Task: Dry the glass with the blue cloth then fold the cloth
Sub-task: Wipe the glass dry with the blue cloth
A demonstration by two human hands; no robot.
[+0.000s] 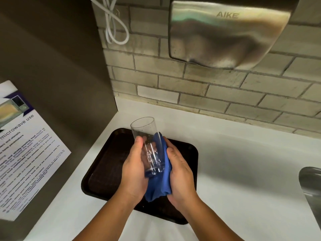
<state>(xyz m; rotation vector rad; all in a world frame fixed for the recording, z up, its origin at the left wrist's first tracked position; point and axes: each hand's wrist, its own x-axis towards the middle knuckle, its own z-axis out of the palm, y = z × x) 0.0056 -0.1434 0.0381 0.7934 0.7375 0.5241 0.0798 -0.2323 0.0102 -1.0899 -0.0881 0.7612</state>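
Observation:
A tall clear glass (145,136) with water drops on it is held tilted above the dark brown tray (104,164), its open rim pointing up and away. My left hand (133,169) grips its lower half from the left. My right hand (180,173) presses the blue cloth (160,186) against the right side and base of the glass. The cloth hangs down in folds between my two hands.
The tray lies on a white counter (243,171) by a grey tiled wall. A steel hand dryer (225,32) hangs on the wall above. A microwave notice (26,148) is stuck on the brown panel at left. A metal object (311,188) shows at the right edge.

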